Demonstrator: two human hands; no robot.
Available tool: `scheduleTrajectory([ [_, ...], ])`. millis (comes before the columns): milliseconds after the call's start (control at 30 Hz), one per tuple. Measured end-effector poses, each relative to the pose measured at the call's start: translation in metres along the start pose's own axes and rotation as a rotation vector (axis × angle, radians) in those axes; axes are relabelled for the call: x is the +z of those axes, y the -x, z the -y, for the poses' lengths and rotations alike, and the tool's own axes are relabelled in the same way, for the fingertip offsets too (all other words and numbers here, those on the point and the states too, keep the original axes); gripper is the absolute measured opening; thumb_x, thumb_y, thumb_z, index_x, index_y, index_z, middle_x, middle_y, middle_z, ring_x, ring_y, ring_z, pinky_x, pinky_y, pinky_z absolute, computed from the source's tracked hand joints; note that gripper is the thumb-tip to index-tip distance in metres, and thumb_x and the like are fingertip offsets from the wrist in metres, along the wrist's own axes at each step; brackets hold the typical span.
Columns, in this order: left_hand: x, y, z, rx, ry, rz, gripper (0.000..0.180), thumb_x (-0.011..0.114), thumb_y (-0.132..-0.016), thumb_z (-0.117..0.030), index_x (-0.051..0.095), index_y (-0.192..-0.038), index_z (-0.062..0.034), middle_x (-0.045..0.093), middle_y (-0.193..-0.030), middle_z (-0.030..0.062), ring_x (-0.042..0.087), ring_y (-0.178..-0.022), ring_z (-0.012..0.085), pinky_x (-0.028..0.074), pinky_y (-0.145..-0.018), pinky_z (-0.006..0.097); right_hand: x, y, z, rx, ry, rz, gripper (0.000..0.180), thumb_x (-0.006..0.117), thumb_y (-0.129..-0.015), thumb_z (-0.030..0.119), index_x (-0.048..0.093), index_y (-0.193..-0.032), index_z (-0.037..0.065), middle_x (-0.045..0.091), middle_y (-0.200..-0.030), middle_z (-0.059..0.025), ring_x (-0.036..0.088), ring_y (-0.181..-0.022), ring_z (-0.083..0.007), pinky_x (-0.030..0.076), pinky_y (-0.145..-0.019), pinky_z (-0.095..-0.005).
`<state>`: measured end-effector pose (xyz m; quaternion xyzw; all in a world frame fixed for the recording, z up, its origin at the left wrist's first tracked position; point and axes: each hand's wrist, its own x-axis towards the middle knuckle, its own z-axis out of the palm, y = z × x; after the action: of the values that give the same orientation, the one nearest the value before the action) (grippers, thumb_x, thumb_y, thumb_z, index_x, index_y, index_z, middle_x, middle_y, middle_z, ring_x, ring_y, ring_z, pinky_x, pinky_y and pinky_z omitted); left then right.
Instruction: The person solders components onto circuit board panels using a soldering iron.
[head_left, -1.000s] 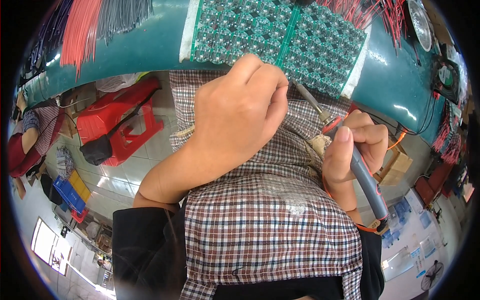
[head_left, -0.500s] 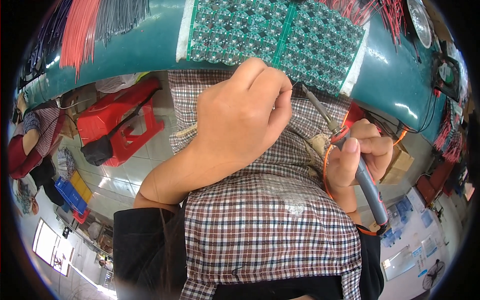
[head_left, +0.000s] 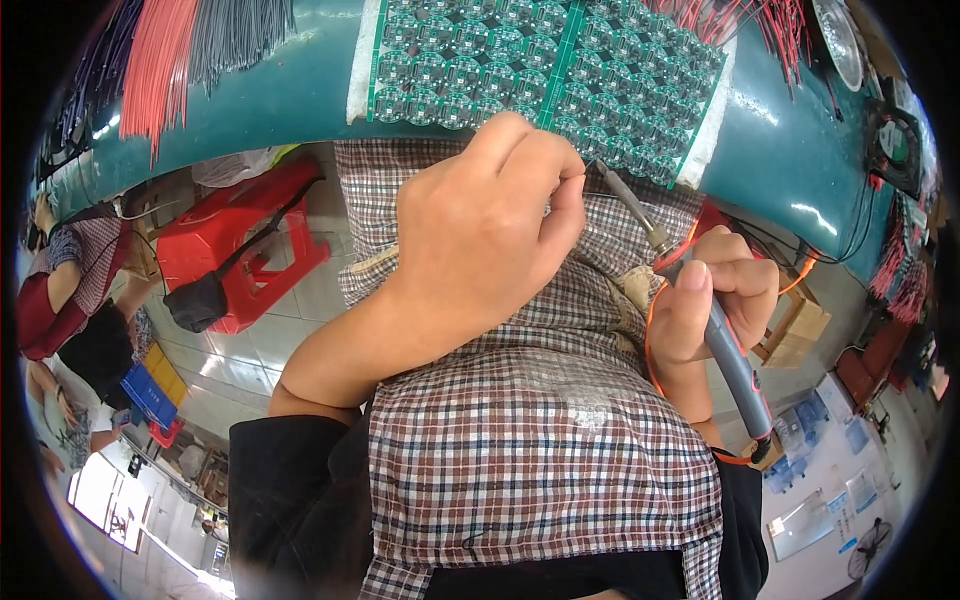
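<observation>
In my right hand is a grey-and-red soldering iron, gripped like a pen, its metal tip slanting up and left. My left hand is closed in a pinch just beyond the apron. A short, thin wire seems to poke out of that pinch, close to the iron's tip; most of it is hidden by the fingers. Under and behind the fingertips lies a large panel of green circuit boards, crowded with small parts. Whether the tip touches a board or the wire, I cannot tell.
Bundles of red wires and grey wires hang over the teal table at left. More red wires lie at far right, near a small black fan. A red stool stands below left; another person is beyond.
My right hand and the soldering iron have shifted slightly left and up, bringing the tip nearer my left fingertips. My left hand barely moved. At far left, more of other people shows.
</observation>
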<state>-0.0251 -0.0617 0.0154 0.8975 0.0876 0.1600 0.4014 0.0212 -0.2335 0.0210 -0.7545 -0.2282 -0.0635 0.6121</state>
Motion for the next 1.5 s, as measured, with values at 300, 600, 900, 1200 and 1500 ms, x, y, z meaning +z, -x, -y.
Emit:
scheduleTrajectory([
  [300,0.002,0.000,0.001,0.006,-0.007,0.013,0.011,0.070,-0.073,-0.004,0.063,-0.079,-0.0092,0.057,-0.071,-0.0002,0.047,-0.044,0.0066,0.036,-0.040,0.022,-0.011,-0.001,-0.003,-0.022,-0.037,0.138,0.025,0.062,-0.079,0.002,0.038,-0.083,0.006,0.048,-0.062,-0.0041,0.042,-0.052,-0.0097,0.034,-0.054,-0.0252],
  [600,0.004,-0.002,-0.001,0.027,0.019,-0.051,0.012,0.071,-0.072,-0.003,0.063,-0.079,-0.0081,0.057,-0.071,0.0002,0.045,-0.043,0.0058,0.034,-0.038,0.021,-0.016,-0.003,0.002,-0.008,-0.007,0.156,0.024,0.061,-0.081,0.003,0.037,-0.083,0.006,0.047,-0.062,-0.0036,0.041,-0.053,-0.0097,0.035,-0.054,-0.0255],
  [900,0.005,-0.002,-0.001,0.019,-0.006,-0.035,0.011,0.070,-0.073,-0.004,0.063,-0.079,-0.0085,0.057,-0.071,-0.0004,0.046,-0.043,0.0058,0.034,-0.038,0.021,-0.013,-0.002,0.002,0.037,-0.001,0.127,0.024,0.061,-0.081,0.003,0.038,-0.083,0.006,0.048,-0.062,-0.0042,0.041,-0.052,-0.0095,0.034,-0.052,-0.0237],
  [1200,0.005,-0.002,-0.002,0.008,-0.010,-0.022,0.010,0.070,-0.074,-0.004,0.063,-0.080,-0.0086,0.058,-0.071,-0.0001,0.047,-0.044,0.0065,0.035,-0.039,0.021,-0.011,-0.009,0.007,0.042,-0.012,0.154,0.022,0.061,-0.081,0.001,0.039,-0.081,0.005,0.048,-0.061,-0.0044,0.042,-0.053,-0.0095,0.033,-0.050,-0.0226],
  [1500,-0.002,-0.004,-0.009,-0.027,0.016,0.022,0.011,0.069,-0.075,-0.002,0.061,-0.080,-0.0073,0.057,-0.074,0.0007,0.050,-0.046,0.0065,0.039,-0.041,0.021,-0.017,-0.010,0.005,-0.022,-0.021,0.148,0.024,0.062,-0.081,0.003,0.038,-0.082,0.006,0.047,-0.061,-0.0041,0.041,-0.053,-0.0093,0.033,-0.050,-0.0230],
])
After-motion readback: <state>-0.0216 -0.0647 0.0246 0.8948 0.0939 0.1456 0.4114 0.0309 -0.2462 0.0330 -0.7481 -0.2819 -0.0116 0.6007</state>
